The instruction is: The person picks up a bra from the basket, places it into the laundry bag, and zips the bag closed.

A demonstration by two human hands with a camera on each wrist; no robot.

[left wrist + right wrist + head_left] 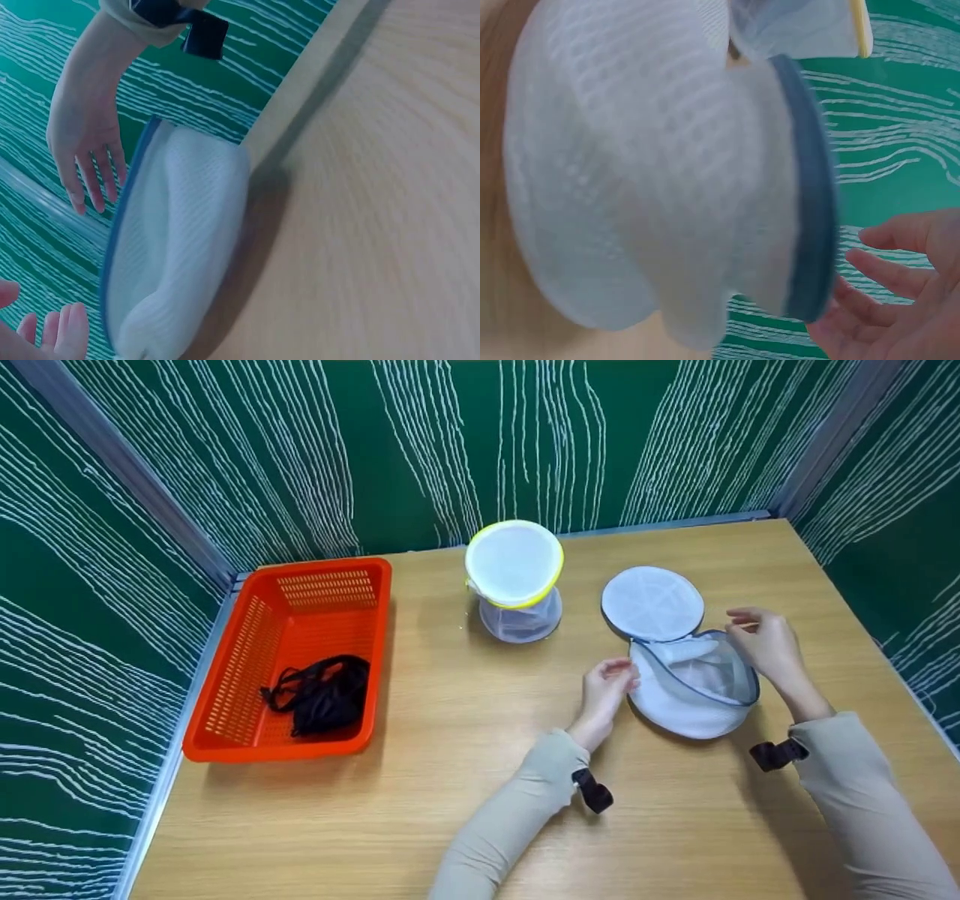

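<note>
A white mesh laundry bag [690, 701] with a grey-blue rim stands partly collapsed at the right of the table. Its round lid [652, 604] is folded back behind it. My left hand [606, 690] is at the bag's left side, fingertips close to the rim; in the left wrist view its fingers [73, 330] are spread loosely. By the right side of the rim is my right hand [766, 643], fingers relaxed. The right wrist view shows that hand [900, 281] close to the rim [814, 202]; whether it touches is unclear. Neither hand grips anything.
At the back middle stands another mesh bag [520, 622] with a yellow-edged white top [514, 562]. An orange basket [379, 660] on the left holds a black pouch [330, 705] with cords. Green panels with white lines enclose the table [480, 780].
</note>
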